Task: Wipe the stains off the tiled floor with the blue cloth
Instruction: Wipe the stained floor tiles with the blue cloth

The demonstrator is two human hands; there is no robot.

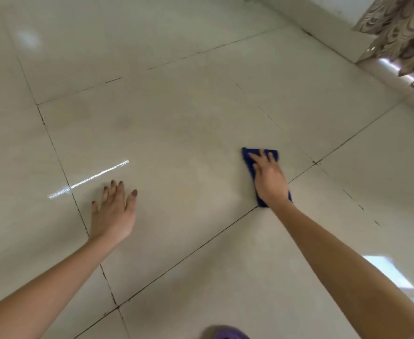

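Pressing the blue cloth (247, 160) flat under straight, spread fingers, the right hand (269, 178) sits mid tiled floor (176, 133), well short of its far wall edge; the left hand (114, 211) lies open, bracing. Even palm weight and overlapping strokes should lift any faint smudges best.

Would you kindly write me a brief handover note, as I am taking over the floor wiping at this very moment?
Left hand: flat on the tiled floor, fingers spread, holding nothing, apparently as support.
Right hand: straight fingers press the blue cloth flat on the floor, near a grout line.
Done: cannot tell how much has been wiped.
Left: a faint dull smudge shows on the tile ahead of the left hand. It probably needs wiping, then check the other tiles.
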